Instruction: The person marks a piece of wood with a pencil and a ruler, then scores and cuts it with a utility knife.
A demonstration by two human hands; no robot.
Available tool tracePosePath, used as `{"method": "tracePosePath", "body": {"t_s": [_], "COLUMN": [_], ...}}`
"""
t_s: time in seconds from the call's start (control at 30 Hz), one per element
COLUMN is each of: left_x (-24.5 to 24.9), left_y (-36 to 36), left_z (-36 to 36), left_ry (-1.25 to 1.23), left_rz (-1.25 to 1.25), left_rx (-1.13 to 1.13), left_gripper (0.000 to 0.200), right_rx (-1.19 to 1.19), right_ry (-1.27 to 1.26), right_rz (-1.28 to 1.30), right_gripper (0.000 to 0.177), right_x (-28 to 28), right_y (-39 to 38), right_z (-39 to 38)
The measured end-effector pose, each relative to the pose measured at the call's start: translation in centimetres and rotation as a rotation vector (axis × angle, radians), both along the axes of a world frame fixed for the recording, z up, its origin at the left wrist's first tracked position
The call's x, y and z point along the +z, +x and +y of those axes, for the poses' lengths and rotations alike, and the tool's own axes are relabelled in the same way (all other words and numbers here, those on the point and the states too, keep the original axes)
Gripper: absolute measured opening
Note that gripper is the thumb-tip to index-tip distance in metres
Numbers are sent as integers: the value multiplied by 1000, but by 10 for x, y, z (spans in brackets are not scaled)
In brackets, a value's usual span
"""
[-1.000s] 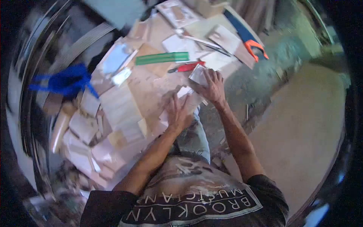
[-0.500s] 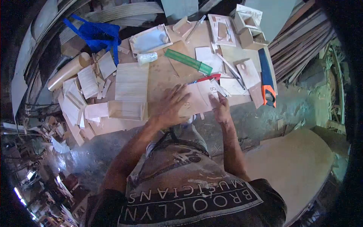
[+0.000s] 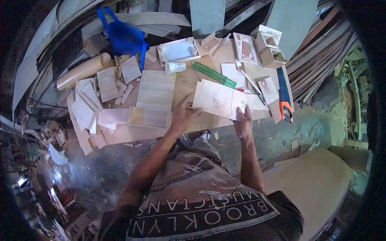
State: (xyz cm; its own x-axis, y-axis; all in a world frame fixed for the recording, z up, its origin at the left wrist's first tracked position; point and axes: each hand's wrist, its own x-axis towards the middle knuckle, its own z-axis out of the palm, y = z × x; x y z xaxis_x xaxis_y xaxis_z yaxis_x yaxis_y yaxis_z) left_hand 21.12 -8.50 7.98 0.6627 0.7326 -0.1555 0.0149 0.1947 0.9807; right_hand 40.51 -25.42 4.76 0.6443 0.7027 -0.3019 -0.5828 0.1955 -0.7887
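Observation:
A thin pale wooden board [image 3: 220, 97] with pencilled figures and a curved pencil line is held over the front of the worktable. My right hand [image 3: 243, 123] grips its lower right corner, thumb on top and the other fingers partly hidden underneath. At the left edge, my left hand [image 3: 185, 116] has its fingers bent and closed against the board. Just beyond the board lies a green ruler-like strip [image 3: 214, 74]. Part of a red item [image 3: 240, 90] shows behind the board's upper edge.
On the worktable [image 3: 183, 86] are a handsaw [image 3: 284, 96] with an orange handle, a small wooden box [image 3: 272, 56], a shallow tray [image 3: 179, 50] and a clear plastic-looking container [image 3: 175, 67]. Loose wood pieces crowd the left side. A large sheet [image 3: 305, 176] lies at the lower right.
My left hand has gone from lying flat on the board to its left edge. The board is now raised, with more of its marked face showing. The camera view has shifted slightly.

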Motion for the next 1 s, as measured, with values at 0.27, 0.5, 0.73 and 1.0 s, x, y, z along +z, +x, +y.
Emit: {"method": "tracePosePath", "body": {"t_s": [0.27, 0.5, 0.73, 1.0], "left_x": [-4, -5, -2, -31], "left_y": [-51, -85, -117, -217], "left_z": [31, 43, 61, 89], "left_ry": [-153, -270, -143, 529], "left_rz": [-8, -33, 11, 568], "left_rx": [-163, -182, 32, 239], "left_gripper": [37, 40, 35, 39], "right_rx": [-89, -77, 44, 362], "right_ry": [-192, -531, -276, -418], "right_rz": [-122, -385, -371, -570], "right_gripper": [39, 50, 61, 60], "right_x": [6, 50, 34, -14], "right_y": [-74, -124, -146, -187], "right_z": [-19, -17, 17, 80]}}
